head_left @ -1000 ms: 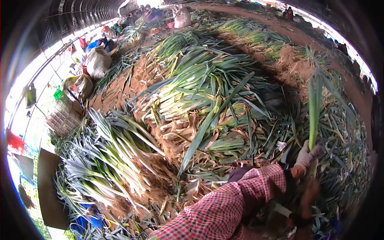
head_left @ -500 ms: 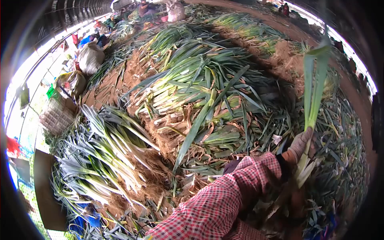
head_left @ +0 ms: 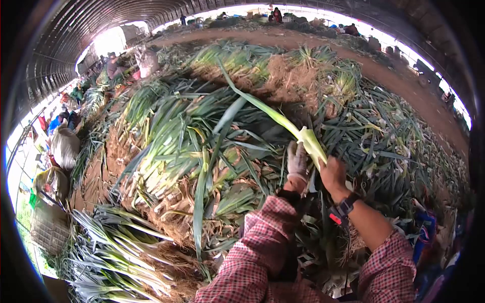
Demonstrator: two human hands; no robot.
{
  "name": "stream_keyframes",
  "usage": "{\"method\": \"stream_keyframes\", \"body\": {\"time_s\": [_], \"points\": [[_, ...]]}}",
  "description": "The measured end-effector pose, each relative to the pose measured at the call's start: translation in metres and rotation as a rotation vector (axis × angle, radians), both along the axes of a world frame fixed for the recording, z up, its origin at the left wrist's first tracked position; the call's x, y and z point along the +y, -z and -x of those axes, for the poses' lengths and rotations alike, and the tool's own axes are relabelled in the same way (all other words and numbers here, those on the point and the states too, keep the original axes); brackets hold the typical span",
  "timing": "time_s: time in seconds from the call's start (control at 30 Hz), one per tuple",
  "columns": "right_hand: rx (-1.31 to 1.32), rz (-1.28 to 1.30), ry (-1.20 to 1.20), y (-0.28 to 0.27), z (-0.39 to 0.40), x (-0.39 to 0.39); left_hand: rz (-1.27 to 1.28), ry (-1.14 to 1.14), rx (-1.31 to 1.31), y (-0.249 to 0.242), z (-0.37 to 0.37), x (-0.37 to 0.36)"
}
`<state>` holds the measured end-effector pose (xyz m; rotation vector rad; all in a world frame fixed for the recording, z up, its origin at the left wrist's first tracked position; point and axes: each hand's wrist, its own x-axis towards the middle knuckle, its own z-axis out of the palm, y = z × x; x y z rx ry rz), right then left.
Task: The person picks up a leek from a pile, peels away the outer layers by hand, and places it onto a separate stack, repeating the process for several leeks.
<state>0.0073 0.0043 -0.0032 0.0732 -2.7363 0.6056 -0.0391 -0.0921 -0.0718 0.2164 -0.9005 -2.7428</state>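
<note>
A single leek slants up and left in front of me, its pale end low and its green leaves reaching over the heap. My left hand, in a pale glove, is closed against its stalk; some fingers are hidden. My bare right hand grips the pale lower end, where an outer layer stands away from the stalk. Left of my hands lies a large heap of leeks with dry leaves and roots. Cleaner leeks with white stalks and roots lie at the lower left.
Stripped leaves cover the ground on the right. Sacks stand along the left side. Further back, a person sits beside a pale sack. A dirt path curves behind the heaps under the arched roof.
The leek has moved from upright at the right to slanting left near the centre. My right hand has come into view and taken hold of its pale end. The view has turned right.
</note>
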Motion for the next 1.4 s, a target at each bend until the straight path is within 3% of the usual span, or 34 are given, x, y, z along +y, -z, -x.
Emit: {"method": "stream_keyframes", "body": {"time_s": [0.03,0.07,0.13,0.23,0.3,0.33,0.37,0.4,0.47,0.53,0.57,0.6,0.7,0.8,0.9,1.0,1.03,1.07,1.13,1.17,1.2,1.27,1.3,1.37,1.4], "points": [[-0.018,-0.003,-0.001,0.009,-0.009,0.006,0.001,-0.093,0.072,0.018,0.016,0.001],[-0.041,0.021,0.047,0.013,-0.02,0.009,-0.069,-0.074,-0.122,-0.035,-0.021,-0.004],[-0.05,0.043,0.058,0.031,-0.033,0.022,0.116,-0.195,-0.177,0.008,0.004,0.011],[-0.147,0.04,0.238,0.053,-0.044,0.039,0.373,-0.087,-0.263,0.023,-0.002,0.028],[-0.14,0.149,0.25,0.091,-0.035,0.071,0.42,-0.068,-0.188,0.015,-0.015,0.04],[-0.132,0.2,0.247,0.104,-0.034,0.079,0.561,-0.01,-0.212,0.013,-0.017,0.042],[-0.211,0.349,0.209,0.085,-0.048,0.078,0.452,-0.047,-0.181,0.02,-0.016,0.054],[-0.162,0.715,0.107,0.08,-0.06,0.077,0.342,-0.088,-0.147,0.026,-0.014,0.065],[-0.522,1.119,0.115,0.069,-0.076,0.085,0.177,-0.001,-0.192,0.028,-0.016,0.068],[-0.4,1.031,-0.052,0.063,-0.09,0.08,-0.046,0.12,-0.224,0.008,-0.035,0.067],[-0.338,0.989,-0.125,0.063,-0.097,0.079,0.046,0.075,-0.254,0.018,-0.031,0.075],[-0.266,0.84,-0.084,0.064,-0.098,0.079,0.139,0.035,-0.281,0.026,-0.025,0.085],[-0.046,0.357,0.072,0.07,-0.095,0.088,0.095,0.121,-0.167,0.0,-0.042,0.079],[0.095,0.52,0.074,0.078,-0.09,0.092,0.024,0.194,-0.082,-0.012,-0.048,0.078],[-0.203,0.855,0.113,0.089,-0.079,0.104,-0.082,0.326,0.09,-0.024,-0.058,0.069],[-0.124,1.172,0.252,0.092,-0.079,0.107,-0.04,0.407,0.17,-0.044,-0.064,0.052],[-0.128,1.524,0.248,0.064,-0.091,0.096,-0.054,0.379,0.178,-0.043,-0.055,0.046],[-0.073,1.716,0.145,0.07,-0.088,0.11,-0.069,0.356,0.184,-0.038,-0.043,0.037],[-0.271,2.092,-0.707,0.025,-0.119,0.113,-0.064,0.269,0.169,-0.029,-0.026,0.007],[-0.361,2.009,-0.72,-0.003,-0.145,0.113,-0.088,0.188,0.157,-0.024,-0.019,-0.009],[-0.448,1.794,-0.628,0.006,-0.158,0.134,-0.022,0.124,0.104,-0.014,-0.008,-0.031],[-0.559,1.329,-0.331,0.021,-0.19,0.198,-0.177,0.137,0.14,0.008,0.004,-0.067],[-0.559,1.017,-0.105,0.022,-0.192,0.221,-0.086,-0.043,-0.035,-0.022,-0.018,-0.068],[-0.571,0.242,0.228,0.028,-0.194,0.263,-0.11,0.02,0.136,-0.002,-0.009,-0.089],[-0.546,0.068,0.174,0.051,-0.194,0.299,-0.161,0.022,0.161,-0.005,-0.012,-0.088]]}}
